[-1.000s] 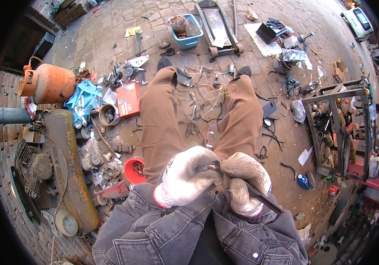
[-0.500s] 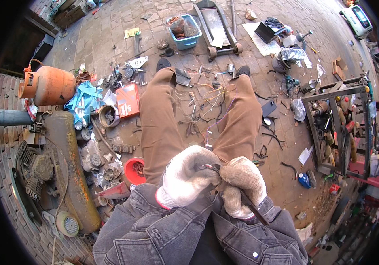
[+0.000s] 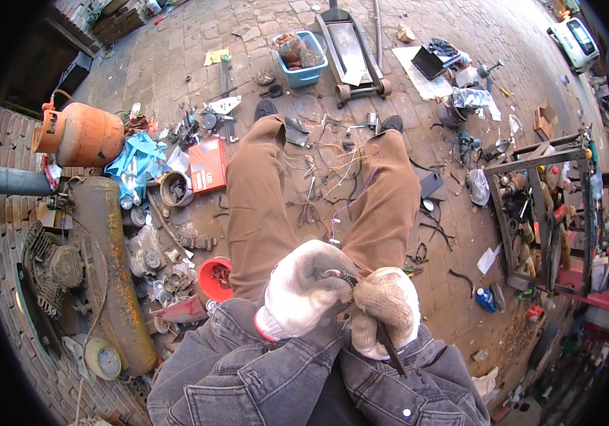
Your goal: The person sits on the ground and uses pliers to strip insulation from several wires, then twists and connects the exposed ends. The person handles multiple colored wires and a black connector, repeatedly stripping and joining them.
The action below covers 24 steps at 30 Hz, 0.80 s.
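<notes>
My left hand [image 3: 303,290], in a white knit glove with a red cuff edge, is closed in a pinch above my lap. A small dark piece with a shiny edge [image 3: 340,275] shows between its fingers; its kind is hard to make out. Pressed up against it, my right hand [image 3: 387,310] wears a soiled white glove and is closed round a narrow dark strip [image 3: 390,348]. The strip's pointed end sticks out below the palm toward my jacket; the gloves hide the rest. Beyond my hands, a purple wire [image 3: 358,195] runs over my right trouser leg.
Loose wires [image 3: 333,157] and pliers [image 3: 309,213] lie between my legs. To the left are a red bowl [image 3: 215,278], an orange gas cylinder [image 3: 90,135] and a red box [image 3: 207,165]. A metal frame [image 3: 497,206] stands right; a floor jack [image 3: 350,53] and blue basin [image 3: 300,72] lie ahead.
My hands stay together and have shifted slightly down in the picture. The dark strip in my right hand has swung to point more steeply downward, and less of it shows.
</notes>
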Motion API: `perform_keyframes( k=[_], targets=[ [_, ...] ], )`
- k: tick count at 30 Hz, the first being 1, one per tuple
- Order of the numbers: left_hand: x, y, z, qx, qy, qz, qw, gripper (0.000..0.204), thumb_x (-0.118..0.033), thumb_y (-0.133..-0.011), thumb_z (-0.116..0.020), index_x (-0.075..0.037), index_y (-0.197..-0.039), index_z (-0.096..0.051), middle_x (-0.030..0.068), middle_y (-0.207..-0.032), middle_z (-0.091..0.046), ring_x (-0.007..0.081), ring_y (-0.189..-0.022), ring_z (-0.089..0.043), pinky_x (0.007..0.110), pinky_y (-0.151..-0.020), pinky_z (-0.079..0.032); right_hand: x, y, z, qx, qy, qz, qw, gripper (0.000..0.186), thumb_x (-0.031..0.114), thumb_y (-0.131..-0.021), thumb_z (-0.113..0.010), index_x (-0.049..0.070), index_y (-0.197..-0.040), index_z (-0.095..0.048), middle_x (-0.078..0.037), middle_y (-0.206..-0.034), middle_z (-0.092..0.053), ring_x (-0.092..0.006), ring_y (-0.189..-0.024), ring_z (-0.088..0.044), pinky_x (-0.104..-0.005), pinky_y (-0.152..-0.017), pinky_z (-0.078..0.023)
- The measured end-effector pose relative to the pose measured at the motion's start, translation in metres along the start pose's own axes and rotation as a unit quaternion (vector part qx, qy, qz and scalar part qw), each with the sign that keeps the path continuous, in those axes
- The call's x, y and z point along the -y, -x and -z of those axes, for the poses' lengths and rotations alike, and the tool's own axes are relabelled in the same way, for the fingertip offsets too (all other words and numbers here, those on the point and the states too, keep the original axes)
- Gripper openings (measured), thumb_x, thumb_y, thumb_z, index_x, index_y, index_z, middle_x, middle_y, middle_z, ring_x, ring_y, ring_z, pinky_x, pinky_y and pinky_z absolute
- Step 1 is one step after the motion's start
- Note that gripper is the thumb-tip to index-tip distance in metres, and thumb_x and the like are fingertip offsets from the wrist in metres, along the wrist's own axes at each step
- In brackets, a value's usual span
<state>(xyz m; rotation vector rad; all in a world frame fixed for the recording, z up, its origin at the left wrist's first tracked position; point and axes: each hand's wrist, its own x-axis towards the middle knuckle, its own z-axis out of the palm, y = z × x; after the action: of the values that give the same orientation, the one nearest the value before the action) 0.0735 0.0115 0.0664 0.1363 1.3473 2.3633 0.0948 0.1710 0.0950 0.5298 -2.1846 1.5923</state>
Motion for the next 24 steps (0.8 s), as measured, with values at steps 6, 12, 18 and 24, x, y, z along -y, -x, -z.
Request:
perform_keyframes(
  k=[6,12,18,24],
  targets=[
    [0.002,0.001,0.001,-0.008,0.038,0.012,0.999,0.048,-0.032,-0.091,-0.076,0.003,-0.117,-0.056,0.0093,-0.1,-0.068,0.0143,-0.089,-0.066,0.028,-0.082,-0.053,-0.013,-0.001,0.002,0.017,0.062,0.094,0.994,0.028,0.005,-0.069,-0.072,0.001,-0.097,-0.067,-0.002,-0.06,-0.056,-0.0213,-0.044,-0.053,-0.0358,-0.041,-0.039],
    [0.004,-0.002,-0.009,-0.077,0.033,0.003,0.996,0.069,-0.051,-0.078,-0.083,0.004,-0.109,-0.056,0.0103,-0.09,-0.068,0.0108,-0.068,-0.061,0.024,-0.06,-0.047,-0.016,0.005,0.004,0.059,0.046,0.097,0.992,0.038,0.007,-0.063,-0.072,0.0,-0.1,-0.066,-0.002,-0.061,-0.056,-0.0227,-0.046,-0.055,-0.037,-0.042,-0.04],
    [0.006,-0.002,0.002,-0.019,0.056,0.007,0.998,0.048,-0.03,-0.087,-0.079,0.003,-0.114,-0.056,0.0105,-0.102,-0.067,0.0145,-0.087,-0.065,0.027,-0.079,-0.053,-0.018,0.012,0.003,0.053,0.035,0.098,0.993,0.041,0.005,-0.063,-0.071,-0.004,-0.102,-0.066,0.0,-0.062,-0.058,-0.0206,-0.047,-0.056,-0.0357,-0.042,-0.04],
    [0.007,0.001,0.001,-0.047,0.062,0.028,0.997,0.049,-0.029,-0.086,-0.08,0.003,-0.112,-0.056,0.0096,-0.1,-0.066,0.0127,-0.083,-0.063,0.026,-0.074,-0.053,-0.016,0.024,0.008,0.089,0.055,0.051,0.993,0.035,0.008,-0.086,-0.066,0.005,-0.12,-0.06,-0.002,-0.076,-0.071,-0.0237,-0.07,-0.067,-0.0418,-0.072,-0.049]
  ],
)
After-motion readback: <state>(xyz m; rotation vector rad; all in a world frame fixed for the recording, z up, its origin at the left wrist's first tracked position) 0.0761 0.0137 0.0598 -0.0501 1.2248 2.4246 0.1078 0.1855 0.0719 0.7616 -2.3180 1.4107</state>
